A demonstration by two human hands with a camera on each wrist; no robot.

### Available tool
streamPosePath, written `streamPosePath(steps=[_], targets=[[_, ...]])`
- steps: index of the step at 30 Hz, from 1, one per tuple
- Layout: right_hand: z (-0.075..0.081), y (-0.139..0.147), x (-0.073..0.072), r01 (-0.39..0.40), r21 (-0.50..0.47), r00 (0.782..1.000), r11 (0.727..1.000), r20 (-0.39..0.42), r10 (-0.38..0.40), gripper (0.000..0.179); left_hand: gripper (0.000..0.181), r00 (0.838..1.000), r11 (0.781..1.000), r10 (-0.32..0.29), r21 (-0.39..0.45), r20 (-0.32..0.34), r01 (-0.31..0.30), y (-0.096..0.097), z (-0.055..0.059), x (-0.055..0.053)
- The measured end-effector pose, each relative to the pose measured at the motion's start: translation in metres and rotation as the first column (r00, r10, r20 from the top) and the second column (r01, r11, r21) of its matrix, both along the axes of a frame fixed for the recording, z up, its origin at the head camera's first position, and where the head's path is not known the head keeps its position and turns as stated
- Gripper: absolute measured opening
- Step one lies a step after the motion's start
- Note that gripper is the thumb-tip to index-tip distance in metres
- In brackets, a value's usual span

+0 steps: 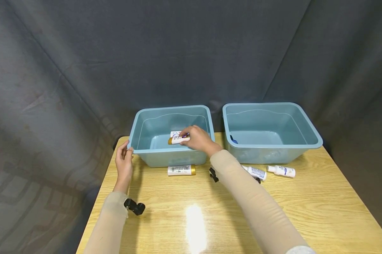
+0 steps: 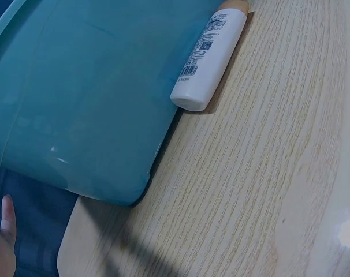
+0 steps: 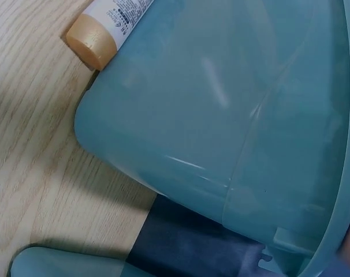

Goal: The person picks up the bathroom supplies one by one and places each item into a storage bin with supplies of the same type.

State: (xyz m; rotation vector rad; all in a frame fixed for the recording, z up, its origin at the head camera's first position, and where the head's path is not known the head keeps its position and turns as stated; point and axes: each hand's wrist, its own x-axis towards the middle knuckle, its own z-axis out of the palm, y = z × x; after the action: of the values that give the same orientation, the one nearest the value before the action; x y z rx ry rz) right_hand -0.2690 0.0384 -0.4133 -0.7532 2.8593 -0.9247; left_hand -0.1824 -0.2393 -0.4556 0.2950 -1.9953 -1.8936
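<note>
My right hand [image 1: 198, 138] pinches a small white bottle with a gold cap [image 1: 179, 139] above the left blue bin [image 1: 168, 150]. The gold cap points left. Behind it, inside this bin, shows part of another white item [image 1: 175, 133], mostly hidden. At the bin's front left corner, my left hand [image 1: 124, 164] holds the rim between thumb and fingers. In the left wrist view only its thumb [image 2: 8, 219] and a bit of the palm appear. On the table against the bin's front wall lies a second white bottle with a gold cap [image 1: 180, 170], also in the left wrist view.
To the right stands another blue bin [image 1: 273, 146] with a dark blue object [image 1: 233, 140] inside. In front of it lie a white bottle [image 1: 281, 171] and a white tube-like container [image 1: 256, 173], partly behind my right sleeve. A dark curtain [image 1: 178, 53] hangs behind the wooden table [image 1: 165, 211].
</note>
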Motion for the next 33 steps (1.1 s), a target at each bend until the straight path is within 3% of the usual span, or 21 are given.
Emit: streamPosePath(steps=[5, 7, 11, 18, 26, 33], targets=[[-0.001, 0.000, 0.000, -0.002, 0.009, 1.000, 1.000, -0.006, 0.002, 0.030, 0.041, 1.000, 1.000, 0.018, 0.013, -0.002, -0.018, -0.008, -0.020, -0.011], [-0.001, 0.000, 0.000, -0.007, 0.013, 1.000, 1.000, -0.014, 0.007, 0.031, 0.041, 1.000, 1.000, 0.023, 0.012, -0.004, -0.023, -0.009, -0.022, -0.011], [-0.001, -0.001, 0.000, -0.017, 0.020, 0.999, 1.000, -0.027, 0.018, 0.033, 0.041, 1.000, 1.000, 0.016, 0.018, 0.003, -0.016, -0.008, -0.019, -0.010], [0.000, 0.001, 0.003, -0.021, -0.004, 1.000, 1.000, -0.018, 0.021, 0.031, 0.044, 1.000, 1.000, -0.014, -0.011, 0.018, 0.014, 0.001, 0.004, 0.004], [0.000, 0.003, 0.005, 0.003, -0.051, 1.000, 0.999, -0.005, -0.004, 0.010, 0.041, 1.000, 1.000, 0.013, -0.001, 0.004, -0.013, -0.007, -0.020, -0.010], [0.005, 0.008, 0.009, 0.019, -0.036, 0.999, 0.999, -0.034, -0.021, 0.016, 0.042, 1.000, 1.000, 0.022, -0.014, 0.010, -0.022, -0.009, -0.022, -0.012]])
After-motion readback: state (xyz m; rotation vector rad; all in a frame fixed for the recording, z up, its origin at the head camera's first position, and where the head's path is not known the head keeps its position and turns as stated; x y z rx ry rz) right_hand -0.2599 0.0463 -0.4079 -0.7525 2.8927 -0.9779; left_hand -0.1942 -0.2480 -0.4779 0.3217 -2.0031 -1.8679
